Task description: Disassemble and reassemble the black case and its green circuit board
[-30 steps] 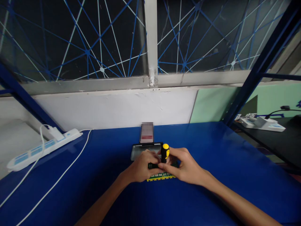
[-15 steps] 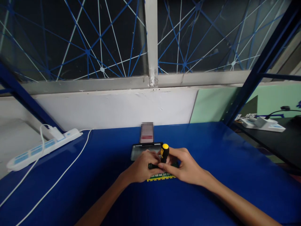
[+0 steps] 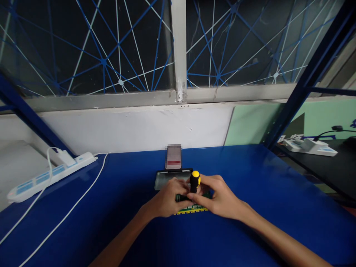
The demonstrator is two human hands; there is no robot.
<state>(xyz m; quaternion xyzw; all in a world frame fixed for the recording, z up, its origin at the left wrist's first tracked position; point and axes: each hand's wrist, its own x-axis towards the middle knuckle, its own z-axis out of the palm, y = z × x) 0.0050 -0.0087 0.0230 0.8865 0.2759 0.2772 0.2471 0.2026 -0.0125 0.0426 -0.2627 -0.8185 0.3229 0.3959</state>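
Note:
A green circuit board (image 3: 191, 210) with a yellow front edge lies on the blue table (image 3: 250, 193), mostly covered by both hands. My right hand (image 3: 219, 198) is closed around a screwdriver (image 3: 195, 180) with a black and yellow handle, held upright over the board. My left hand (image 3: 168, 198) is closed, its fingers pressing on the board next to the screwdriver's shaft. The tip of the tool is hidden by my fingers.
A shallow grey tray (image 3: 164, 179) sits just behind the hands, with a small blurred card (image 3: 173, 157) standing behind it. A white power strip (image 3: 47, 175) and its cable (image 3: 69, 211) lie at the left. A second power strip (image 3: 310, 145) rests on a black bench at the right.
The screwdriver handle has shifted slightly and turned a little in my right hand. Both hands stay in the same place on the board.

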